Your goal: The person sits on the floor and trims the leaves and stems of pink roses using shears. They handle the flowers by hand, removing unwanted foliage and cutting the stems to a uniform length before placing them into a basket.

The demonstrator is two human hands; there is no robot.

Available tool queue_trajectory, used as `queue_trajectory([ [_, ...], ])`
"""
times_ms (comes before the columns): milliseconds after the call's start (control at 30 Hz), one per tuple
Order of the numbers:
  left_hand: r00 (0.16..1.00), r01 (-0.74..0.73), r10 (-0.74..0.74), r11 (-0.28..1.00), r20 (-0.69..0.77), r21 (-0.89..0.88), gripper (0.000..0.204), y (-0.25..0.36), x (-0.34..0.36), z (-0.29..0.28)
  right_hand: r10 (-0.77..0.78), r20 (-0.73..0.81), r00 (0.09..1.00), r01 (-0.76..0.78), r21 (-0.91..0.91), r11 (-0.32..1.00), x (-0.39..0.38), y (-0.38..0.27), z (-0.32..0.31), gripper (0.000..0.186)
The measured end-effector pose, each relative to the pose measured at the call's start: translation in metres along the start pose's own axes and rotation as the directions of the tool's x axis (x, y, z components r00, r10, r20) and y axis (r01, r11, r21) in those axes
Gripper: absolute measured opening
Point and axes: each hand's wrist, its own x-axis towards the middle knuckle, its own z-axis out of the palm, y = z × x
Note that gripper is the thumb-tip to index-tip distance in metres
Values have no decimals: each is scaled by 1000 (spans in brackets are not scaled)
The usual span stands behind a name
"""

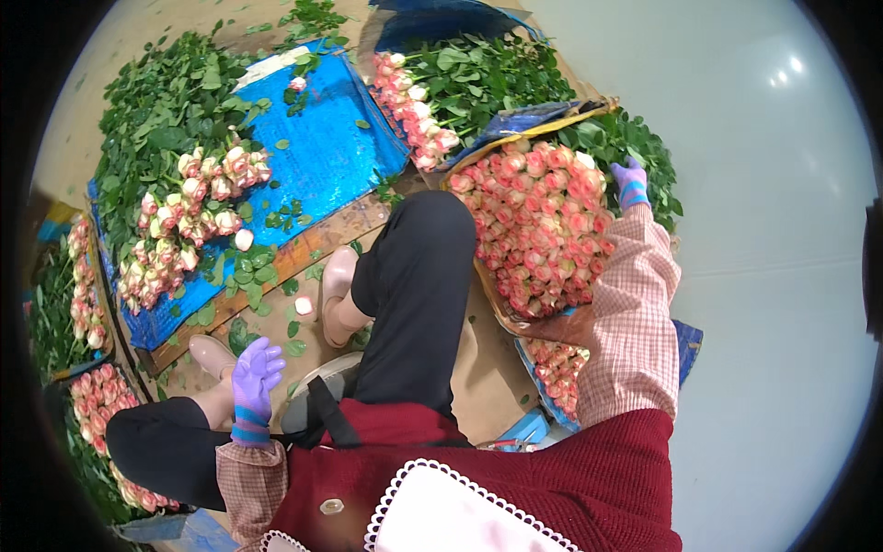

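The right hand [632,180], covered by a purple glove with blue bands, is stretched out to the green leaves [655,164] at the right side of a large bundle of pink roses [538,225]; whether any stem is grasped there cannot be told. The bundle is set to the right of the knees, and its far edge is bordered by a yellow-edged wrapper [541,122]. The left hand [257,375], gloved alike, is held released above the near left, with its fingers loosely curled and parted. At the far left, loose pale pink roses [189,213] are laid with their leafy stems on a blue sheet [322,120], which is edged by a wooden board [308,247]. Another rose bunch [414,115] is placed at the far middle, and more roses [99,400] are stacked along the left.
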Motion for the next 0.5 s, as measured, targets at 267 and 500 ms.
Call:
queue_trajectory([
  [267, 985, -69, 84, 992, -149, 105, 35, 28, -8, 3, -336, 13, 942, 328, 184, 926, -42, -74, -18, 61],
  [500, 954, -206, 201, 979, -223, 3, 30, 72, 19, 4, -19, 114, 993, 3, 142, 990, -6, -4, 12, 73],
])
